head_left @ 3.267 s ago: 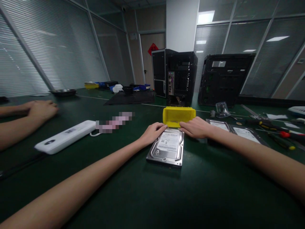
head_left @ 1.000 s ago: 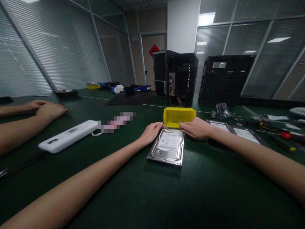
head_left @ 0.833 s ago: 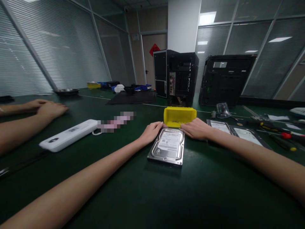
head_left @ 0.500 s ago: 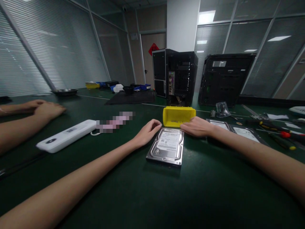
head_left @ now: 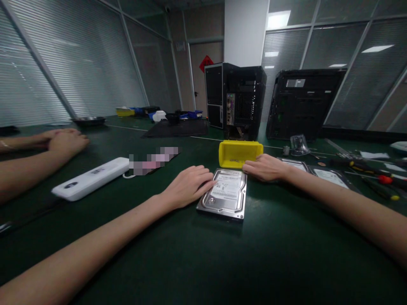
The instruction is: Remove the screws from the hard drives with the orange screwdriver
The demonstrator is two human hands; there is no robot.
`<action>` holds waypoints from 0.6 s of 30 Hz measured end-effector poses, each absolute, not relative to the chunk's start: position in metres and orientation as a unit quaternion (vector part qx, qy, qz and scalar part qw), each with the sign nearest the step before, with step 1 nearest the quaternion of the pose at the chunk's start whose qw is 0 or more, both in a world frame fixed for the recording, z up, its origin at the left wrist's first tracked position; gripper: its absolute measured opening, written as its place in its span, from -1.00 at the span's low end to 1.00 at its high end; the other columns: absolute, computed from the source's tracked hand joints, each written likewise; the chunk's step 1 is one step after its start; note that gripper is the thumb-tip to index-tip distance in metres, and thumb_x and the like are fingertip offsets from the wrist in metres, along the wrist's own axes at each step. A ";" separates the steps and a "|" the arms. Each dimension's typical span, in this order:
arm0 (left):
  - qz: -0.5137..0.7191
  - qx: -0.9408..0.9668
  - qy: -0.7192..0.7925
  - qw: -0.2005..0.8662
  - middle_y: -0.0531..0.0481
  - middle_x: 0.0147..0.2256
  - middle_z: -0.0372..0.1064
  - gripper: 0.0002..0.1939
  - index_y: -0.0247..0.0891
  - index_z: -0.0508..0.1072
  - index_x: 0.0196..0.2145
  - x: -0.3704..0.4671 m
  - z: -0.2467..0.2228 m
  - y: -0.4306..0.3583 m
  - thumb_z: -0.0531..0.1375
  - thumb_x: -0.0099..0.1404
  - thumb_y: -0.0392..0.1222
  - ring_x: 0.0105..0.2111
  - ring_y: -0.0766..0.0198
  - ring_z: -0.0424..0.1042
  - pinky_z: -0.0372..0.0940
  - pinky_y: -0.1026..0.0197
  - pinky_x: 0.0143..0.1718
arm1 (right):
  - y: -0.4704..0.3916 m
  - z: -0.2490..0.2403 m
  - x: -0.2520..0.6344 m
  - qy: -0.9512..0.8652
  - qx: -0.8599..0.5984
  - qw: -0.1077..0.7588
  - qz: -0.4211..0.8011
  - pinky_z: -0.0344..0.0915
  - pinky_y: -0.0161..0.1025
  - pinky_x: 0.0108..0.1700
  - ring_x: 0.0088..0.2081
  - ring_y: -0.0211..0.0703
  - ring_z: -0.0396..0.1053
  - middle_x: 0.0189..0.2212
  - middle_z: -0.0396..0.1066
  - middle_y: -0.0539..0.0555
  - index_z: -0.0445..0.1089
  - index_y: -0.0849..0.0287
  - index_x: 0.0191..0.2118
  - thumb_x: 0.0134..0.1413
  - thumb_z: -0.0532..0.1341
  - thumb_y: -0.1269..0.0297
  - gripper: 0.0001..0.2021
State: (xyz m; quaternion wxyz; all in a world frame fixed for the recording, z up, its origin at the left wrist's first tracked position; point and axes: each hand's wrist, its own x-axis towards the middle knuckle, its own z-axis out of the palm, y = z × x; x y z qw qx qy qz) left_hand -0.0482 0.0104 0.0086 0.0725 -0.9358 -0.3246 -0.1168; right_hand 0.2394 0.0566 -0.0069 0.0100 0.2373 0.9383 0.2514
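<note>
A silver hard drive (head_left: 227, 195) with a white label lies on the dark green table (head_left: 203, 262). My left hand (head_left: 190, 184) rests at its left edge, fingers apart, with the thumb on the label. Behind the drive stands a yellow bin (head_left: 241, 153) with small dark pieces inside. At the bin's lower right corner is my right hand (head_left: 263, 167), its fingers closed together; what they hold, if anything, is hidden.
Two more drives (head_left: 329, 176) lie right of my right hand, near screwdrivers (head_left: 385, 180) and a clear plastic cup (head_left: 299, 145). A black computer case (head_left: 243, 101) stands behind the bin. Another person's hands (head_left: 65, 142) and a white power strip (head_left: 92, 178) are left.
My left hand has moved down and left from the drive's top corner, and its fingers have spread with the thumb over the label. My right hand stays by the bin.
</note>
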 end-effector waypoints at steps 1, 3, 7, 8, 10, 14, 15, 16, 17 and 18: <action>-0.113 -0.937 -0.319 0.086 -0.01 -0.39 0.28 -0.64 -0.27 0.35 -0.36 -0.048 0.009 0.011 -0.13 0.37 -0.06 -0.37 0.25 0.22 0.11 0.20 -0.29 | 0.057 -0.007 0.240 0.940 0.239 0.006 0.244 -0.08 -0.27 -0.45 -0.47 -0.29 0.14 -0.30 0.33 0.13 0.18 0.26 -0.11 0.22 -0.13 0.30 -0.75; -0.107 -0.937 -0.315 0.108 -0.02 -0.37 0.28 -0.65 -0.26 0.36 -0.34 -0.049 0.010 0.012 -0.13 0.37 -0.07 -0.36 0.24 0.22 0.10 0.20 -0.28 | 0.056 -0.006 0.240 0.942 0.245 -0.003 0.230 -0.09 -0.28 -0.45 -0.47 -0.29 0.15 -0.31 0.34 0.12 0.18 0.26 -0.12 0.20 -0.11 0.29 -0.76; -0.095 -0.933 -0.325 0.125 -0.02 -0.38 0.27 -0.64 -0.26 0.36 -0.33 -0.050 0.010 0.014 -0.14 0.37 -0.05 -0.37 0.23 0.22 0.10 0.21 -0.32 | 0.051 -0.006 0.236 0.936 0.283 -0.025 0.207 -0.11 -0.29 -0.46 -0.47 -0.28 0.19 -0.35 0.38 0.11 0.21 0.24 -0.15 0.23 -0.15 0.21 -0.72; -0.094 -0.933 -0.326 0.121 -0.02 -0.38 0.27 -0.64 -0.26 0.36 -0.32 -0.051 0.010 0.014 -0.14 0.37 -0.05 -0.37 0.24 0.22 0.10 0.21 -0.31 | 0.050 -0.006 0.235 0.932 0.298 -0.028 0.205 -0.12 -0.29 -0.46 -0.46 -0.27 0.21 -0.37 0.39 0.11 0.22 0.24 -0.17 0.25 -0.18 0.17 -0.68; -0.093 -0.937 -0.321 0.104 -0.02 -0.36 0.28 -0.64 -0.25 0.36 -0.32 -0.051 0.009 0.015 -0.15 0.38 -0.06 -0.36 0.24 0.23 0.12 0.21 -0.29 | 0.048 -0.006 0.231 0.925 0.324 -0.029 0.199 -0.12 -0.29 -0.46 -0.45 -0.24 0.24 -0.40 0.40 0.11 0.26 0.23 -0.22 0.25 -0.22 0.10 -0.59; -0.089 -0.943 -0.314 0.071 -0.02 -0.35 0.29 -0.65 -0.25 0.35 -0.32 -0.052 0.010 0.016 -0.14 0.37 -0.06 -0.34 0.25 0.25 0.14 0.21 -0.25 | 0.046 -0.007 0.228 0.926 0.329 -0.036 0.181 -0.11 -0.30 -0.45 -0.40 -0.22 0.29 -0.38 0.42 0.12 0.32 0.21 -0.22 0.26 -0.21 0.14 -0.59; -0.088 -0.943 -0.315 0.066 -0.01 -0.36 0.29 -0.66 -0.25 0.35 -0.33 -0.052 0.010 0.016 -0.13 0.37 -0.06 -0.35 0.25 0.25 0.14 0.21 -0.25 | 0.046 -0.007 0.228 0.928 0.325 -0.038 0.180 -0.11 -0.30 -0.45 -0.40 -0.23 0.28 -0.38 0.42 0.11 0.32 0.20 -0.21 0.26 -0.20 0.16 -0.60; -0.088 -0.942 -0.317 0.060 -0.01 -0.36 0.29 -0.66 -0.25 0.35 -0.34 -0.051 0.010 0.015 -0.12 0.37 -0.06 -0.35 0.25 0.25 0.15 0.21 -0.26 | 0.046 -0.007 0.229 0.929 0.321 -0.039 0.180 -0.11 -0.30 -0.45 -0.41 -0.24 0.28 -0.38 0.42 0.11 0.32 0.20 -0.21 0.25 -0.19 0.18 -0.62; -0.088 -0.941 -0.321 0.053 -0.01 -0.36 0.30 -0.66 -0.25 0.35 -0.34 -0.051 0.011 0.015 -0.12 0.37 -0.05 -0.36 0.25 0.26 0.15 0.22 -0.26 | 0.046 -0.007 0.229 0.930 0.318 -0.038 0.183 -0.12 -0.30 -0.45 -0.43 -0.25 0.27 -0.39 0.42 0.10 0.32 0.21 -0.23 0.25 -0.18 0.18 -0.63; -0.089 -0.940 -0.326 0.045 -0.01 -0.37 0.30 -0.66 -0.25 0.36 -0.35 -0.051 0.011 0.014 -0.11 0.36 -0.05 -0.36 0.25 0.26 0.16 0.22 -0.28 | 0.047 -0.007 0.229 0.930 0.314 -0.036 0.186 -0.12 -0.30 -0.45 -0.45 -0.26 0.25 -0.41 0.42 0.10 0.32 0.21 -0.24 0.25 -0.18 0.19 -0.63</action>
